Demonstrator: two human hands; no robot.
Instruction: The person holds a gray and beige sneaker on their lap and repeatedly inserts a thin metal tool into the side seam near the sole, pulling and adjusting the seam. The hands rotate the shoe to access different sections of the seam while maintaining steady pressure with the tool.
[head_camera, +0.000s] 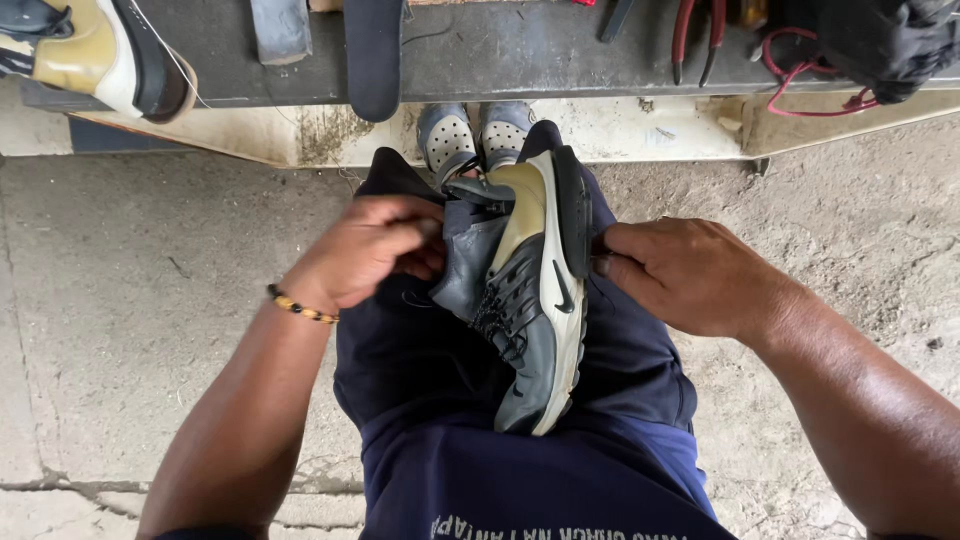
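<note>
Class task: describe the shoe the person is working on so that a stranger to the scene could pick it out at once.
Start at the dark blue lap in the middle of the view. The shoe lies there between the left hand and right hand. Unlike its twin on the bench at top left, it is gripped from both sides, pale sole facing right.

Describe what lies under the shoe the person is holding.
The shoe rests on dark blue trousers over the lap. Concrete floor shows either side; directly below is hidden.
</note>
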